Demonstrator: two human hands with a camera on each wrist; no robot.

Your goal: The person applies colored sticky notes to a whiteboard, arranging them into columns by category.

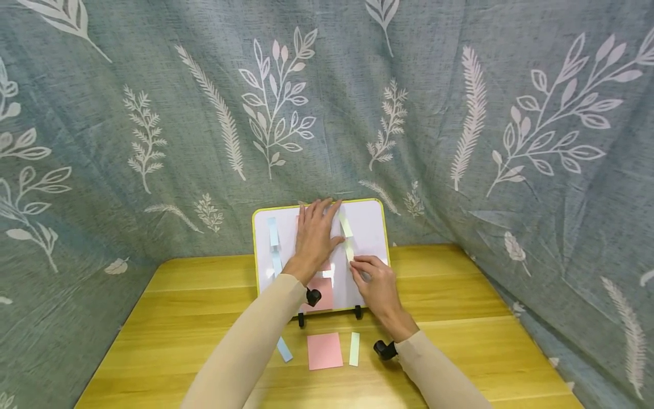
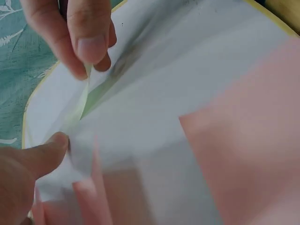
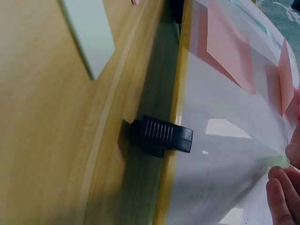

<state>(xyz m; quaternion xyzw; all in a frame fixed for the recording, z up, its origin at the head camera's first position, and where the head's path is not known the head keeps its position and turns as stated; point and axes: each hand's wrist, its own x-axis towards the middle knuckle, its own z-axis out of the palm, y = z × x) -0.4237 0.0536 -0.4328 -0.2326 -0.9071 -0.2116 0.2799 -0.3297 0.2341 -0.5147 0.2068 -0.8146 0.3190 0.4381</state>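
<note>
A whiteboard (image 1: pixel 369 227) with a yellow rim leans upright at the back of the table. My right hand (image 1: pixel 377 284) pinches the lower end of a pale green sticky strip (image 1: pixel 349 249) on the board's right half; in the left wrist view this strip (image 2: pixel 83 107) bends away from the surface. Just above it is another green strip (image 1: pixel 346 225). My left hand (image 1: pixel 314 241) rests on the upper board with fingers spread, its thumb beside the green strips. Beneath that hand, pink sticky notes (image 1: pixel 322 292) are partly hidden. Blue strips (image 1: pixel 273 232) line the left side.
Before the board, on the wooden table (image 1: pixel 204 318), lie a pink note pad (image 1: pixel 325 351), a green strip pad (image 1: pixel 354 349) and a blue strip pad (image 1: pixel 284 349), partly covered by the left sleeve. Black feet (image 1: pixel 358 312) support the lower rim. Patterned cloth (image 1: pixel 337 113) hangs behind.
</note>
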